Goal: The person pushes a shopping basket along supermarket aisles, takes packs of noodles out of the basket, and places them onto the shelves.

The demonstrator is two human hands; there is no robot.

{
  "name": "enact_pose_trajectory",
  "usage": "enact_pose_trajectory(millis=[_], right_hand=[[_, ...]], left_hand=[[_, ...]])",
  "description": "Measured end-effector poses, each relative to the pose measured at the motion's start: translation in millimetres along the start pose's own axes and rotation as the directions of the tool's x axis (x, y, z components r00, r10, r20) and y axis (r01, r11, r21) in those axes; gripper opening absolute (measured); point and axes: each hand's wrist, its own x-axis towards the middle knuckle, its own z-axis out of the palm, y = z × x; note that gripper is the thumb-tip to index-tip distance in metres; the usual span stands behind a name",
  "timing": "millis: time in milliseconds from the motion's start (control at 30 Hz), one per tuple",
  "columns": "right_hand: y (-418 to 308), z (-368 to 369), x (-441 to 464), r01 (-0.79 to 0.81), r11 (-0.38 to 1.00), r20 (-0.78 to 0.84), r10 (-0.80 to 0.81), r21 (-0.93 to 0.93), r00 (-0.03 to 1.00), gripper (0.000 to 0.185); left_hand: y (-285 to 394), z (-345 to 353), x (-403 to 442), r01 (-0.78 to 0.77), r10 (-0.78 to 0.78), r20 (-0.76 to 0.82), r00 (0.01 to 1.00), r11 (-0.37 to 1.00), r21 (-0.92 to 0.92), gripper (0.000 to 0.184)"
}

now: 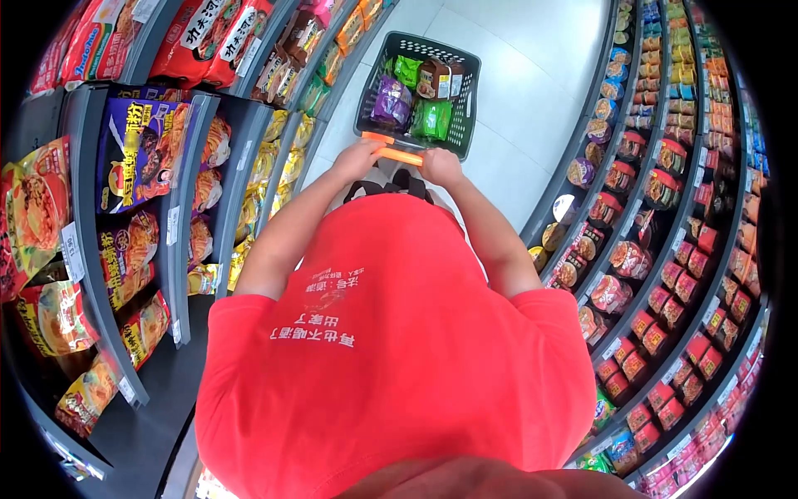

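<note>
In the head view, the step in hand looks like handling a dark green basket [470,100] by its orange handle [402,156]: the left hand [358,160] and right hand [441,167] each appear to have their grip wrapped around it, though the curl is partly hidden. The basket is ahead of the body over the pale floor [528,116], between shelves [179,266], carrying a purple packet [391,101], two green packets [431,119] and a brown packet [432,79]. Moving it seems to call for an even, firm grip and clearance from the shelves
</note>
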Motion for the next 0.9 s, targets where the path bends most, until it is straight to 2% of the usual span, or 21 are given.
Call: enact_pose_trajectory(millis=[167,433,467,533,567,600,667,733,900], right_hand=[[-3.4,-14.9,14.2,-0.148,0.988,0.08,0.152,-0.052,0.985,0.022],[-3.6,-26.1,37.9,-0.299,0.952,0.054,0.302,-0.063,0.952,0.024],[-3.0,-26.4,40.1,-0.324,0.944,0.061,0.328,-0.066,0.943,0.024],[-0.7,-24.2,43.6,-0.339,0.94,0.003,0.339,-0.04,0.941,0.026],[0.4,-22.8,45.6,-0.35,0.936,-0.008,0.35,-0.04,0.937,0.026],[-1.4,-24.8,46.2,-0.362,0.931,-0.021,0.361,-0.04,0.932,0.026],[-3.6,-27.5,48.7,-0.353,0.935,-0.032,0.352,-0.039,0.936,0.028],[-0.4,-28.7,52.4,-0.327,0.945,-0.074,0.325,-0.026,0.943,0.034],[6.6,-29.0,57.0,-0.346,0.938,-0.106,0.344,-0.004,0.933,0.029]], left_hand=[[2.0,-12.9,21.3,-0.033,0.032,0.013,0.999,0.998,0.058,0.034],[-3.2,-29.1,53.6,-0.019,0.015,0.058,0.998,0.997,0.078,0.033],[-5.2,-30.8,57.5,-0.059,0.056,0.04,0.998,0.995,0.079,0.033],[-9.8,-31.2,64.4,-0.132,0.131,0.012,0.991,0.988,0.078,0.032],[-11.6,-31.1,68.6,-0.117,0.112,0.052,0.992,0.987,0.113,0.03],[-11.3,-32.7,70.4,-0.122,0.12,0.034,0.992,0.99,0.074,0.029],[-4.6,-37.0,71.4,-0.049,0.043,0.058,0.997,0.992,0.119,0.03],[-9.7,-34.9,74.4,-0.089,0.09,-0.011,0.996,0.992,0.091,0.03],[-13.3,-43.8,96.3,-0.118,0.105,0.103,0.989,0.985,0.129,0.03]])
